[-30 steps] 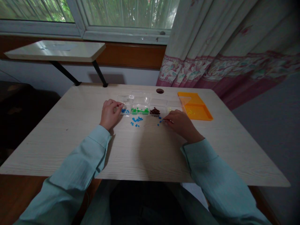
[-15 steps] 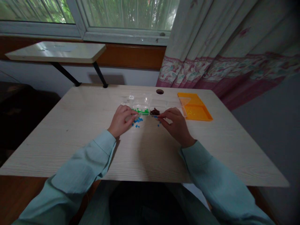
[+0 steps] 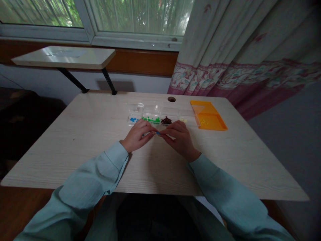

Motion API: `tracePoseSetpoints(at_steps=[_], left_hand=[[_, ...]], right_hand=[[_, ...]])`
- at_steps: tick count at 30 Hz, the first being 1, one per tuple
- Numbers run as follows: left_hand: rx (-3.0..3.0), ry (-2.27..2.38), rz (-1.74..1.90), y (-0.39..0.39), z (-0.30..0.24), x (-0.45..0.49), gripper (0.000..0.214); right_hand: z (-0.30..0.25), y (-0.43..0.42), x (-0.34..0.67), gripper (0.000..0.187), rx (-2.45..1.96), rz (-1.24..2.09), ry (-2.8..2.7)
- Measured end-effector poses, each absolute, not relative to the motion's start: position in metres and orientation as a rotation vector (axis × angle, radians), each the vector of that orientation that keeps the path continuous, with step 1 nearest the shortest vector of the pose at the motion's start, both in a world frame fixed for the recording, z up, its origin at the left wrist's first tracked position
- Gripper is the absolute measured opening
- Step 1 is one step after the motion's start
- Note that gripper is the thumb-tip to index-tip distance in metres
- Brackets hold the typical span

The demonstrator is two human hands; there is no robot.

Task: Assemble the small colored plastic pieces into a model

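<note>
My left hand [image 3: 139, 135] and my right hand [image 3: 178, 138] meet over the desk, fingertips almost together. Between them is a small blue piece [image 3: 157, 133], pinched from both sides; its exact shape is too small to tell. Just behind the hands stands a clear plastic compartment box [image 3: 152, 108]. Its front row holds blue pieces [image 3: 133, 119], green pieces [image 3: 153, 120], dark brown pieces [image 3: 166, 120] and pale yellow pieces [image 3: 183, 120]. My fingers hide part of the box's front edge and the desk below it.
An orange tray [image 3: 213, 115] with several small yellow pieces [image 3: 204, 122] lies right of the box, touching or overlapped by its clear end. A round hole [image 3: 171, 99] is near the rear edge of the desk [image 3: 100, 134]. A raised shelf [image 3: 65, 58] stands back left; a curtain [image 3: 215, 60] hangs behind.
Both hands have moved inward and come together at the blue piece. Blue pieces near my left hand are now out of sight on the desk, and blue ones show in the left compartment.
</note>
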State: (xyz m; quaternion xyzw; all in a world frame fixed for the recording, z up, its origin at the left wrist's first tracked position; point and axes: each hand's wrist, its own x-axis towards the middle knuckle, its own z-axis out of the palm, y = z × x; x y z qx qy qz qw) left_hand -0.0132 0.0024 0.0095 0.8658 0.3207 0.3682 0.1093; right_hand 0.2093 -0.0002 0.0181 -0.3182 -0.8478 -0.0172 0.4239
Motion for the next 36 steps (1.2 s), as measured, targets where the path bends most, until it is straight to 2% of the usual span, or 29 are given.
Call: tracePoseSetpoints(at_steps=[18, 28, 32, 36], left_hand=[[2.360, 0.837, 1.251, 0.002, 0.007, -0.009, 0.015], [2.374, 0.910, 1.219, 0.003, 0.005, -0.011, 0.018], [2.353, 1.078, 1.280, 0.008, 0.007, -0.022, 0.020], [2.238, 1.461, 1.507, 0.021, 0.008, -0.045, 0.020]], right_hand=[[0.015, -0.001, 0.211, 0.009, -0.819, -0.058, -2.166], [0.011, 0.001, 0.211, 0.011, -0.866, -0.035, -2.179], [0.011, 0.003, 0.214, 0.015, -0.911, -0.044, -2.188], [0.014, 0.006, 0.222, 0.017, -1.029, -0.076, -2.132]])
